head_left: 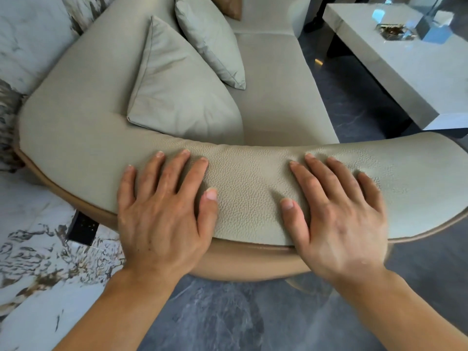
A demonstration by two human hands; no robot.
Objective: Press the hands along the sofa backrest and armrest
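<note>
A pale grey-green leather sofa fills the middle of the head view. Its padded armrest (pixel 249 183) curves across the frame just in front of me, and its backrest (pixel 83 79) sweeps away on the left. My left hand (pixel 164 211) lies flat on the armrest, palm down, fingers spread. My right hand (pixel 336 211) lies flat on the same pad to the right, fingers also spread. The leather dimples around both hands. Neither hand holds anything.
Two matching cushions (pixel 177 79) lean on the seat against the backrest, with a brown cushion (pixel 228 6) further back. A low pale coffee table (pixel 395 64) with glass items stands at the right. White marble wall at left, dark floor (pixel 228 320) below.
</note>
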